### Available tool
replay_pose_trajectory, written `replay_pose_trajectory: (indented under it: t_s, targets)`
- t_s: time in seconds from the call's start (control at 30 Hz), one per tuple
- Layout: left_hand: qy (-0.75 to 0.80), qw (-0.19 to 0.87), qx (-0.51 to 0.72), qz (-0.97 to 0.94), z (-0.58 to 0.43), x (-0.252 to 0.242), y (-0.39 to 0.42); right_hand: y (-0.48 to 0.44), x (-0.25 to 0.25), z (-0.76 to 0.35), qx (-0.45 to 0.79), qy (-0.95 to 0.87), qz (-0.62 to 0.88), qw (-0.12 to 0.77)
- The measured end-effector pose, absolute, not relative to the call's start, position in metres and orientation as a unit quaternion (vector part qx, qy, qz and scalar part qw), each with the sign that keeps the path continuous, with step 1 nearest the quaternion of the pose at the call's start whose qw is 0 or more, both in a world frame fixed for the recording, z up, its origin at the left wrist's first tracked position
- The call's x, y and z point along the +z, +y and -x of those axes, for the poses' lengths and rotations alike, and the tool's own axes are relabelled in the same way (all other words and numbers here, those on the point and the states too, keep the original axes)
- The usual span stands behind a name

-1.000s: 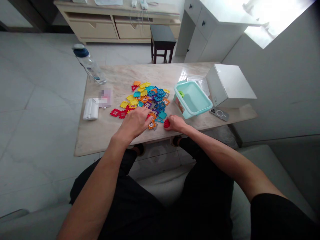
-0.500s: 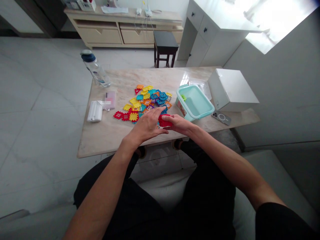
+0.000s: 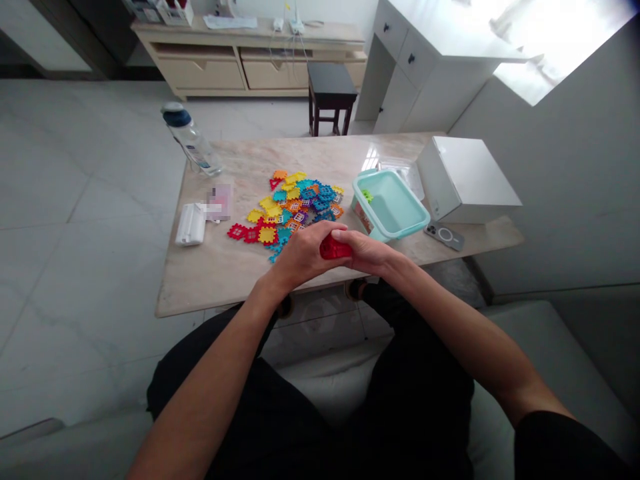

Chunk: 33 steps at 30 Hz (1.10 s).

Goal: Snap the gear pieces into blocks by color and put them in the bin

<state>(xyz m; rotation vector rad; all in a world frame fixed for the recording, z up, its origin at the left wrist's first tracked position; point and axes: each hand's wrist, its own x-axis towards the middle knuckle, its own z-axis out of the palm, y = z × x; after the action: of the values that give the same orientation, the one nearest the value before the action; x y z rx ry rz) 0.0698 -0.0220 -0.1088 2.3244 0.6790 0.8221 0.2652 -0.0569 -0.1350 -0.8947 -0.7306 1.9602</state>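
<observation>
On my head feed, just below the frame's centre, my right hand (image 3: 370, 253) grips a stack of red plastic notched tiles (image 3: 335, 249), thumb on top. My left hand (image 3: 307, 252) curls its fingers around the same stack from the left. Mid-frame lies a loose pile of multicoloured plastic notched tiles (image 3: 294, 204); right of centre sits an open mint-green plastic tub (image 3: 395, 205).
</observation>
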Motion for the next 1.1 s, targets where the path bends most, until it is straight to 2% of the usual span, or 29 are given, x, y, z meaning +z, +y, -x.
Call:
replay_pose_trajectory:
  t_s: [0.23, 0.57, 1.1]
  targets:
    - [0.248, 0.278, 0.319, -0.871, -0.064, -0.105, -0.021, -0.062, -0.129, -0.265, 0.804, -0.267, 0.336, 0.411]
    - [0.269, 0.21, 0.374, -0.862, -0.057, -0.1, -0.023, -0.068, -0.116, -0.269, 0.817, -0.309, 0.296, 0.388]
    - [0.166, 0.159, 0.426, -0.875, -0.056, -0.099, -0.023, -0.074, -0.101, -0.26, 0.786, -0.358, 0.308, 0.399]
